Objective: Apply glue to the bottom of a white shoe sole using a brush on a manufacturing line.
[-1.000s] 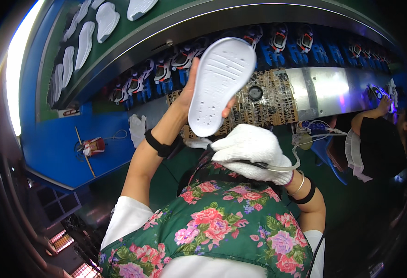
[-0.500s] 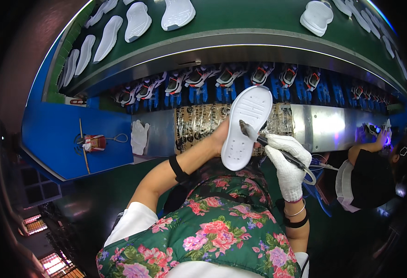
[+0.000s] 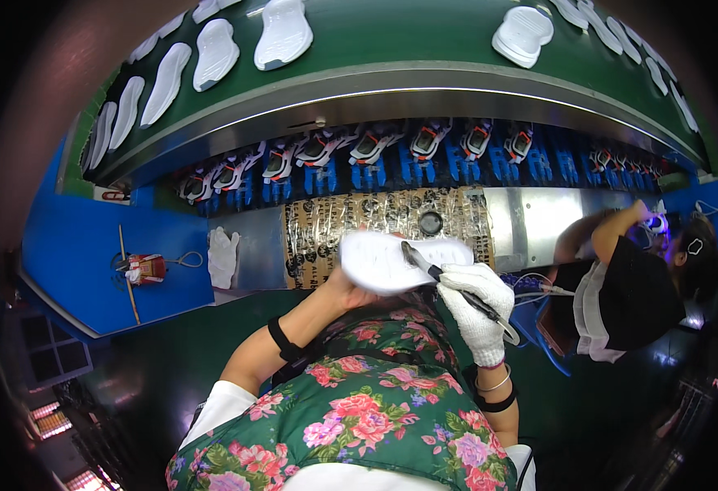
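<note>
My bare left hand point(image 3: 347, 288) grips a white shoe sole point(image 3: 375, 260) from below at its left end. The sole lies tilted nearly sideways in front of my body, its outline a little blurred. In a white knit glove, my right hand point(image 3: 477, 296) is closed round the dark handle of a brush point(image 3: 421, 260), which has a tube trailing from its rear end. The brush tip rests at the sole's upper face, near its middle. Under the sole, the fingers of my left hand are mostly hidden.
A metal bench point(image 3: 252, 254) partly covered with taped brown printed sheet bears a round dark pot point(image 3: 431, 222). Behind it shoe uppers point(image 3: 373, 146) hang on blue holders. White soles point(image 3: 283, 34) lie on a green belt point(image 3: 391, 41). A white glove point(image 3: 223, 257) lies left; a co-worker point(image 3: 633, 286) sits right.
My left hand has turned the sole from nearly upright to almost sideways and brought it lower and left. The brush has moved with it. The view has shifted slightly.
</note>
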Available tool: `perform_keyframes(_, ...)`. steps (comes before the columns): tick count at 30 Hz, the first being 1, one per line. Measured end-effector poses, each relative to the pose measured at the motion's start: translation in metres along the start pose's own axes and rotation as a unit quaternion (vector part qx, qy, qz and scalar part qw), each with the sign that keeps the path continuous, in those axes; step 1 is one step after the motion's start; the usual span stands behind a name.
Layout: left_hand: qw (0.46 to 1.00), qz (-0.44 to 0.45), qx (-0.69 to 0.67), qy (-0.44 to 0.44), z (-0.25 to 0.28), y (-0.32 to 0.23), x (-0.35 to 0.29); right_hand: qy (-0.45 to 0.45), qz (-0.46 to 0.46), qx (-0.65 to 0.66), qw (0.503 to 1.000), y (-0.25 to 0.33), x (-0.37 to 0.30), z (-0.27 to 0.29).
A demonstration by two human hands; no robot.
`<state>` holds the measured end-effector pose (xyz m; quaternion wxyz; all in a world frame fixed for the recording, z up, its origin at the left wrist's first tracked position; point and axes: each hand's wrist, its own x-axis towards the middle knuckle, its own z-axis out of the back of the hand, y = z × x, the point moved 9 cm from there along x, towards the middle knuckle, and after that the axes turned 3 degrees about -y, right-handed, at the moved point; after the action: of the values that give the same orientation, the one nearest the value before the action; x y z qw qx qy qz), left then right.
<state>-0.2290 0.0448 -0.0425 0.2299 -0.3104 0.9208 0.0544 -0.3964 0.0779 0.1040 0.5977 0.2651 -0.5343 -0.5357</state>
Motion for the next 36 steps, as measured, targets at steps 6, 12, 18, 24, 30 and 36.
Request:
perform_keyframes(6, 0.999, 0.019, -0.040, -0.014, -0.002, 0.016, 0.003, -0.024, 0.070, -0.040, 0.996, 0.026, 0.005, 0.001)
perform_keyframes(12, 0.997, 0.047, -0.051, 0.044, -0.002, 0.024, 0.002, -0.028, 0.096, -0.044, 0.994, 0.040, 0.008, 0.001)
perform_keyframes(18, 0.996, 0.041, -0.063, 0.046, -0.030, 0.034, -0.003, -0.038, 0.079, -0.026, 0.996, 0.040, 0.007, 0.003)
perform_keyframes(24, 0.989, 0.029, -0.050, 0.133, -0.045, 0.034, -0.009, -0.059, 0.112, -0.051, 0.991, 0.051, 0.024, 0.007)
perform_keyframes(30, 0.993, -0.004, 0.016, 0.118, -0.036, 0.034, -0.009, -0.038, 0.201, -0.157, 0.966, 0.078, 0.033, 0.004)
perform_keyframes(36, 0.993, -0.033, 0.113, 0.031, -0.016, 0.026, -0.007, 0.023, 0.188, -0.058, 0.980, 0.075, 0.018, -0.016)
